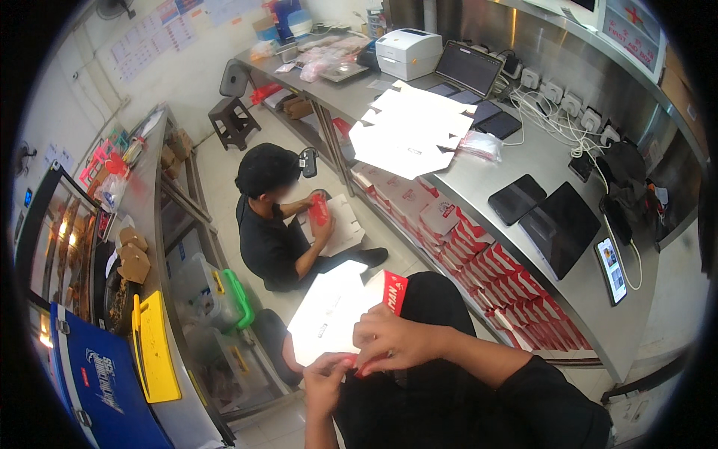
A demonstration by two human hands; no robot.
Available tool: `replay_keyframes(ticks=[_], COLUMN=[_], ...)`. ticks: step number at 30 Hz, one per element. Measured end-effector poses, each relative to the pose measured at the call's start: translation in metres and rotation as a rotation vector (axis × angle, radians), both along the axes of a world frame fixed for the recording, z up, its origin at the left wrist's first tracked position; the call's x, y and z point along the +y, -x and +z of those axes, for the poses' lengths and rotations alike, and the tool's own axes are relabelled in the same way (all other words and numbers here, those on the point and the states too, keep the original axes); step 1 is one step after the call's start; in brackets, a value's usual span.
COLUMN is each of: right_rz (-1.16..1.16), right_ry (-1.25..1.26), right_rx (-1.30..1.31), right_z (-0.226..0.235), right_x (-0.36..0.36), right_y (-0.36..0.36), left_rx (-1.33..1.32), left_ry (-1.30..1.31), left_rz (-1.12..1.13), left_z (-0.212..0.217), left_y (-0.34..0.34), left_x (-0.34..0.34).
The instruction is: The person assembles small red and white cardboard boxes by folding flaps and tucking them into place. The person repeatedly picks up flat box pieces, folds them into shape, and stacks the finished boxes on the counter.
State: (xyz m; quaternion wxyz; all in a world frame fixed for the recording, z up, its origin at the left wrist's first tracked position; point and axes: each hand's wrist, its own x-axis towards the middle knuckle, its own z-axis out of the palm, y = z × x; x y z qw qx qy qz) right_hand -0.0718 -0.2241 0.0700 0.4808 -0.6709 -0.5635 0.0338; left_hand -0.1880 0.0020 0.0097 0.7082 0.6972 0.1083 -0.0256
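A partly folded cardboard box (326,317), white on the inside with red printed panels, rests over my lap. My left hand (326,380) pinches a small red edge of it at the near side. Right beside it, my right hand (396,341) is closed on the same red edge, its fingers bent and close to the left fingertips. One red and white panel (394,292) stands up past my right hand. The exact fold between my fingers is mostly hidden by them.
A co-worker (265,217) sits low on the floor ahead, holding a red and white box (320,213). Flat white box blanks (411,131) lie on the steel table (479,183) at right, near a printer (408,54). Many folded boxes (479,277) fill the shelf below. A yellow board (155,348) stands left.
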Motion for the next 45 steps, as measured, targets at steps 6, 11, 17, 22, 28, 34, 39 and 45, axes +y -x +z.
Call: replay_keyframes(ticks=[6,11,17,22,28,34,39,45], right_rz=[-0.399,-0.366,-0.208,-0.157,-0.162,-0.315,-0.441,-0.556], right_ry=[0.07,0.021,0.046,0.066,0.091,-0.038,-0.206,-0.231], right_rx=[-0.168,-0.133,-0.093,-0.087,-0.057,0.119,0.11,-0.117], right_z=[-0.008,-0.007,-0.006,-0.012,-0.02,-0.025,-0.031,-0.027], right_x=[0.009,0.008,0.006,0.008,0.007,-0.004,-0.009,-0.002], right_y=[0.015,0.015,0.005,0.004,0.006,0.0,0.0,0.001], left_rx=[0.046,0.014,-0.008,-0.035,-0.128,-0.398,-0.481,-0.623], left_ry=[-0.011,-0.071,-0.121,-0.197,-0.427,-0.858,-1.051,-1.135], left_rz=[0.089,0.08,0.105,0.092,0.053,0.143,0.188,0.194], left_z=[0.019,0.033,0.056,0.056,0.065,0.067,0.049,0.031], left_y=[0.0,-0.001,-0.005,-0.005,-0.009,-0.012,-0.009,0.004], left_x=[-0.017,-0.019,-0.028,-0.027,-0.026,-0.016,-0.001,0.003])
